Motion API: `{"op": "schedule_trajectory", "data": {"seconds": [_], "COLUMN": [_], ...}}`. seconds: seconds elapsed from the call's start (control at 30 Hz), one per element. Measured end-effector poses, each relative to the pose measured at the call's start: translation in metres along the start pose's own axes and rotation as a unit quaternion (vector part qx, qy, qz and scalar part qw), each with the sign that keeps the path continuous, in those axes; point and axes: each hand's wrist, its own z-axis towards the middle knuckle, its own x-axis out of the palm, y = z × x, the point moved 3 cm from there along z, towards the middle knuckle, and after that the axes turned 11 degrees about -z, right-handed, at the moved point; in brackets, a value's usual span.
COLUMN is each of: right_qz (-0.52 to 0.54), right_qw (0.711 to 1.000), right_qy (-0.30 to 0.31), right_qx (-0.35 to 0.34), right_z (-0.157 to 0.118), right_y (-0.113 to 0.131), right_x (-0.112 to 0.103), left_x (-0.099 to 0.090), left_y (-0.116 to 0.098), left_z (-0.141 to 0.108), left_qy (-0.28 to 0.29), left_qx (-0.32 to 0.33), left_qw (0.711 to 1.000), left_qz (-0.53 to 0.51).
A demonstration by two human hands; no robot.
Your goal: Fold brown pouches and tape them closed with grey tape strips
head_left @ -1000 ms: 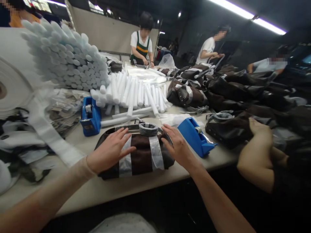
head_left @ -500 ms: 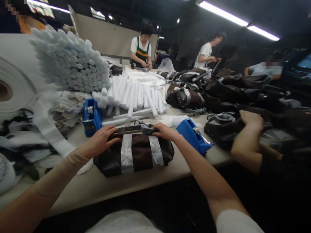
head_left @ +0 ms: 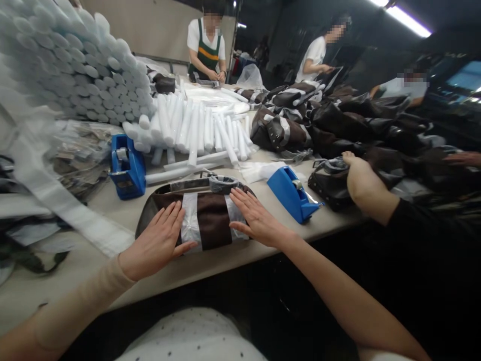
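Left: white rod stack (head_left: pixel 84 75), blue tape dispenser (head_left: pixel 136 170) nearer. Centre, farther: loose white rods (head_left: pixel 192 130); person in green apron (head_left: pixel 206 52) beyond. Right: second blue dispenser (head_left: pixel 283 193), dark bag pile (head_left: pixel 338 118) farther back.

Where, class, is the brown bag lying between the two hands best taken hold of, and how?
Probably by its two ends, the left hand coming from the left and the right hand from the right. The brown bag is long and lies lengthwise along the table edge, so its ends face sideways. The coiled strap on top looks plastic-wrapped, perhaps a less sure hold.
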Motion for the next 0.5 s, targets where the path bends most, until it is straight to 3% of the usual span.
{"op": "schedule_trajectory", "data": {"seconds": [0.13,0.5], "right_qz": [-0.008,-0.035], "right_qw": [1.000,0.998], "right_qy": [0.019,0.027], "right_qx": [-0.016,-0.033], "right_z": [-0.008,-0.010], "right_y": [-0.012,-0.008], "right_x": [0.007,0.018], "left_x": [0.005,0.008], "left_y": [0.004,0.002], "left_z": [-0.007,-0.005], "left_qy": [0.008,0.045], "left_qx": [-0.014,-0.038], "left_qw": [1.000,0.998], "left_qz": [-0.007,-0.017]}}
